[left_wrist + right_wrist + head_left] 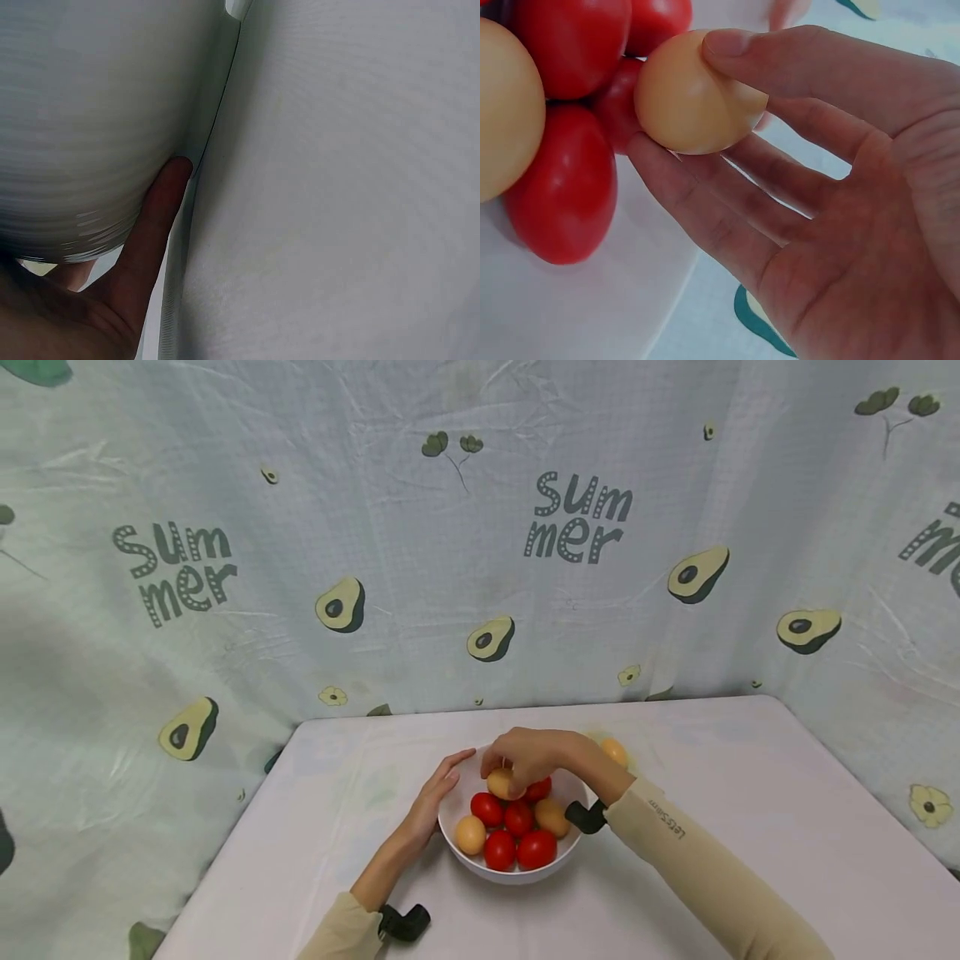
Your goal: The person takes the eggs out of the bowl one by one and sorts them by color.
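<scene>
In the bowl (513,876), five red eggs (499,852) and two tan eggs (470,835) are seen. At its 11 o'clock, a third tan egg (690,97), long axis indeterminable, is pinched by the right hand's (528,753) fingers. The left hand (430,800), fingers spread, is rested against the wall at 10 o'clock. "Summer" is printed on the cloth (420,560), "Lets" on the right sleeve (693,856).

Pale table (720,802), white bowl (517,877) on it, rounded orange-yellow thing (616,751) — near the bowl
</scene>
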Demonstrator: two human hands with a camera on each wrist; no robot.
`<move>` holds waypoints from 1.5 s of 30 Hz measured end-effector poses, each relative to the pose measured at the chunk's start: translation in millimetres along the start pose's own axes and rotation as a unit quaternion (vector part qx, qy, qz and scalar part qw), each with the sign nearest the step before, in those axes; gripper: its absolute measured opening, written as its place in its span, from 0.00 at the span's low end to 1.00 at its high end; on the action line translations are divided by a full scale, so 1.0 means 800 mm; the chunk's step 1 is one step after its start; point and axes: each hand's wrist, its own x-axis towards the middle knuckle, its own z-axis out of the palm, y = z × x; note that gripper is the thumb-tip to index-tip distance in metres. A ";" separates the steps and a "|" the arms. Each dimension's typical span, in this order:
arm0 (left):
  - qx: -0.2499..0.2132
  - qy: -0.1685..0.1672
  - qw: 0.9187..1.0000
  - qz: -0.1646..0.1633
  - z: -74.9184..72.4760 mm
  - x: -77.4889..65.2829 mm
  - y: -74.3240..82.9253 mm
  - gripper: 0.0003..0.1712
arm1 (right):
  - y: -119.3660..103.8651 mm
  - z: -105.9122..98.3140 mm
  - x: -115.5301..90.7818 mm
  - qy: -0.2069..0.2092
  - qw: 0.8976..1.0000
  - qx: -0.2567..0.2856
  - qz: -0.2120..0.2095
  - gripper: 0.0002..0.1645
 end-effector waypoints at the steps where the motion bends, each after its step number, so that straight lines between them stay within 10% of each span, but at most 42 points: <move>1: 0.001 0.000 1.000 -0.004 0.000 0.000 0.000 0.25 | 0.001 -0.001 -0.002 0.002 1.000 0.002 0.002 0.24; 21: 0.014 0.016 1.000 -0.005 0.002 -0.003 -0.002 0.25 | 0.039 -0.015 -0.061 0.133 0.986 0.064 -0.083 0.21; 45: 0.008 0.014 1.000 -0.009 0.004 -0.002 0.001 0.24 | 0.162 0.001 -0.142 0.300 0.940 0.160 0.023 0.24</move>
